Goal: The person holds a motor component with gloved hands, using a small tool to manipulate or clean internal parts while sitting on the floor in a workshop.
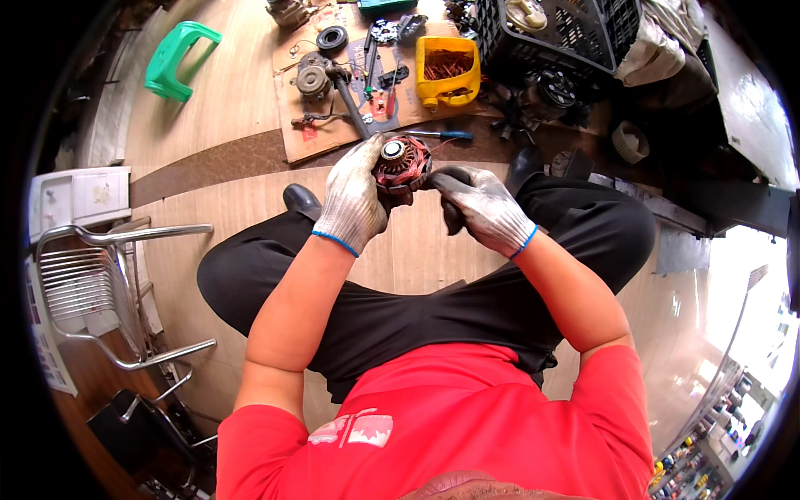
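Wearing a white knit glove with a blue cuff, my left hand (354,190) is wrapped round the left side of a motor armature (403,173). Reddish copper windings ring the armature, and a round silvery bearing faces up at its middle. A thin loose wire (443,145) curls off its upper right side. My right hand (477,204), in a matching glove with dark, soiled fingers, is closed in a pinch at the armature's right edge. Whatever lies between those fingertips is hidden. Just beyond the armature, a blue-handled screwdriver (450,134) lies by the cardboard's near edge.
Motor parts (313,82) and a black ring (332,38) lie on cardboard (292,143) ahead. A cut yellow container (451,94) holds copper scraps. Black crates (575,67) stand at the far right, a green stool (177,60) far left, a metal chair (117,237) at left.
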{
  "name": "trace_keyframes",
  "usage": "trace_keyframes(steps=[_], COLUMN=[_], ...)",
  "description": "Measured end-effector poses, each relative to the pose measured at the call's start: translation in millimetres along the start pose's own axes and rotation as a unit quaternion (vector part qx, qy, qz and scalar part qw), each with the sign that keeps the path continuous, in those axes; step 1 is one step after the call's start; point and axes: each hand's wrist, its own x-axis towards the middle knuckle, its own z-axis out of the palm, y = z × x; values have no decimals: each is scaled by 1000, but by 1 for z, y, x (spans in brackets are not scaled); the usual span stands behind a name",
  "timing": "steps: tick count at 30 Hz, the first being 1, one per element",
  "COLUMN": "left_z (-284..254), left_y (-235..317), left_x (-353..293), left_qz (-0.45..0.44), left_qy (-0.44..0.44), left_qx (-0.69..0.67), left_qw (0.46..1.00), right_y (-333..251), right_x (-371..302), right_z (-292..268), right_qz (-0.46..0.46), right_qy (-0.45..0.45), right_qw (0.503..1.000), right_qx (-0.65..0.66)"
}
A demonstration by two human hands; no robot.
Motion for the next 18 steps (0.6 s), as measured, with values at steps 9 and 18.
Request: trace_keyframes(steps=[9,18], left_z=[10,13], left_y=[9,8], left_x=[11,10], left_qz=[-42,-33], left_qy=[13,-17], left_qx=[-66,-36], left_qw=[997,999], right_y=[21,83], right_x=[-67,-258], right_z=[-29,-60], right_qz=[-326,-139], right_qy=[3,144], right_qw=[781,791], right_qx=[-533,-579])
